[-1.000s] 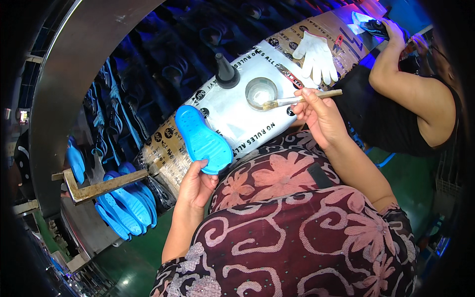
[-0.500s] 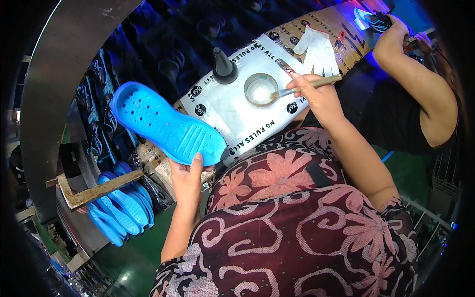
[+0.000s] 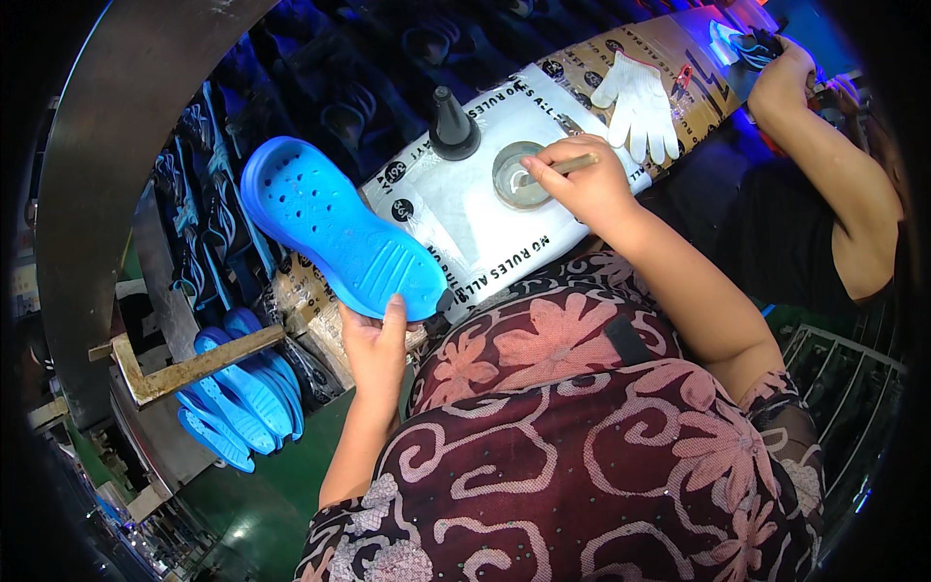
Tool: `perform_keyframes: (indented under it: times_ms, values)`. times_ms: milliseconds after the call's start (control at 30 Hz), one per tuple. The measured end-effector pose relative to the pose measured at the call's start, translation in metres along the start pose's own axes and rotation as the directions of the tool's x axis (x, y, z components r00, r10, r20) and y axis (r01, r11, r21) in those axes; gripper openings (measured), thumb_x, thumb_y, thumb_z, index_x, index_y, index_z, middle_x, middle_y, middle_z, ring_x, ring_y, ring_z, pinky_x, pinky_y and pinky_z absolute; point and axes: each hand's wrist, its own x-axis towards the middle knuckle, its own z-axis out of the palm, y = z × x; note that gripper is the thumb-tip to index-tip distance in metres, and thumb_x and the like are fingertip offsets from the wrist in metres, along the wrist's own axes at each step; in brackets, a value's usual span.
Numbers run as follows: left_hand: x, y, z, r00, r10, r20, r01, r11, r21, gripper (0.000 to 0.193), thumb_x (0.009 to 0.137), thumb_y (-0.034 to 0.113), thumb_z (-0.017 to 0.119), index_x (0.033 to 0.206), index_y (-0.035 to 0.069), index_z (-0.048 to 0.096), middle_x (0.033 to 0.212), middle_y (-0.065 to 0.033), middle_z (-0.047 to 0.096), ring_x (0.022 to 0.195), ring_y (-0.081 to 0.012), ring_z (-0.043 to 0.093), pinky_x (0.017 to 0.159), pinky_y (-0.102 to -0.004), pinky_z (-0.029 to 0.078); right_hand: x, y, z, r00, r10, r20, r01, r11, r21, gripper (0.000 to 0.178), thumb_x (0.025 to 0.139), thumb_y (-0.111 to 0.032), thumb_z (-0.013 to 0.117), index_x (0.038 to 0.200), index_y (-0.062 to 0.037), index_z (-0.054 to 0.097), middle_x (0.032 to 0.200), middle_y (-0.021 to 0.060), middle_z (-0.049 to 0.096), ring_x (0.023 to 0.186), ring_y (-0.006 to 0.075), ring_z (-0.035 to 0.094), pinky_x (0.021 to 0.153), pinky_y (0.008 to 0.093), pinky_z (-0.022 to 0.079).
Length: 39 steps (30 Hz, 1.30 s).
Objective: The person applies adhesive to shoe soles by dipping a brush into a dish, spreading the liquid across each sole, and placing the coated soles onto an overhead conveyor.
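**Blue clog held up, brush at the dish**

Head view: left hand (image 3: pixel 376 341) gripped the heel end of a blue clog (image 3: pixel 339 228), fingers curled under the edge with the thumb pressed on top. Held sole-up and slanted, toe toward the upper left, raised clear of the bench. Right hand (image 3: pixel 586 182) pinched a thin brush (image 3: pixel 561 167) between thumb and bunched fingers, tip resting in a small round glass dish (image 3: pixel 518 175). Sat on a white plastic-covered bench top (image 3: pixel 456 209), that dish, just beside a black cone-topped bottle (image 3: pixel 453 128). Lay farther right on the same surface, a white work glove (image 3: pixel 639 102), flat and fingers spread. Down at lower left, a stack of blue clogs (image 3: pixel 238 403) behind a rusty metal angle bracket (image 3: pixel 184 367). Top right, another person's arm (image 3: pixel 824 155) reached to the far bench end; grip there too small to tell.
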Motion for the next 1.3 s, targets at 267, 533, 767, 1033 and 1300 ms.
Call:
perform_keyframes:
  times_ms: [267, 533, 767, 1033, 1300]
  values:
    - [-0.001, 0.012, 0.005, 0.999, 0.041, -0.008, -0.042, 0.997, -0.061, 0.04, 0.088, 0.005, 0.054, 0.123, -0.002, 0.035, 0.105, -0.0126, 0.056, 0.08, -0.0154, 0.059, 0.061, -0.0261, 0.052, -0.009, -0.01, -0.013, 1.0, -0.003, 0.023, 0.002, 0.998, 0.07, 0.02, 0.082, -0.02, 0.065, 0.072, -0.002, 0.067, 0.065, 0.0112, 0.062, 0.063, 0.0261, 0.058, 0.065, 0.0354, 0.043]
    - [0.0, 0.013, 0.017, 0.953, 0.299, -0.048, -0.301, 0.952, -0.048, 0.042, 0.088, 0.008, 0.055, 0.124, -0.001, 0.035, 0.102, -0.0139, 0.057, 0.074, -0.0162, 0.06, 0.059, -0.0274, 0.052, -0.024, -0.045, -0.043, 0.91, 0.415, -0.003, -0.305, 0.674, 0.673, 0.028, 0.091, -0.024, 0.056, 0.087, 0.0018, 0.067, 0.078, 0.004, 0.064, 0.069, 0.0097, 0.055, 0.066, 0.0242, 0.045]
    - [-0.014, 0.042, 0.03, 0.916, 0.4, -0.033, -0.401, 0.915, -0.051, 0.043, 0.084, 0.006, 0.059, 0.12, -0.004, 0.039, 0.11, -0.0144, 0.056, 0.097, -0.0188, 0.057, 0.088, -0.0318, 0.045, -0.043, -0.107, -0.056, 0.955, -0.294, -0.05, 0.29, 0.874, 0.39, 0.018, 0.087, -0.015, 0.058, 0.078, -0.0024, 0.067, 0.068, 0.0064, 0.064, 0.066, 0.0207, 0.057, 0.076, 0.0337, 0.043]
    - [-0.022, 0.046, 0.028, 0.843, 0.537, -0.011, -0.537, 0.843, 0.006, 0.043, 0.082, 0.003, 0.06, 0.118, -0.005, 0.039, 0.105, -0.0139, 0.058, 0.093, -0.0183, 0.058, 0.085, -0.03, 0.045, -0.048, -0.121, -0.052, 0.926, -0.377, 0.005, 0.364, 0.899, 0.244, 0.013, 0.082, -0.016, 0.063, 0.075, -0.0053, 0.067, 0.067, 0.0048, 0.063, 0.065, 0.0202, 0.057, 0.082, 0.036, 0.041]
    - [-0.023, 0.045, 0.026, 0.803, 0.595, -0.036, -0.595, 0.803, -0.014, 0.043, 0.082, 0.004, 0.06, 0.119, -0.005, 0.039, 0.101, -0.0135, 0.06, 0.088, -0.0182, 0.06, 0.082, -0.0289, 0.046, -0.049, -0.12, -0.059, 0.956, -0.294, -0.024, 0.29, 0.923, 0.255, 0.016, 0.083, -0.018, 0.062, 0.073, -0.0059, 0.066, 0.066, 0.0043, 0.061, 0.065, 0.0209, 0.057, 0.085, 0.0372, 0.041]
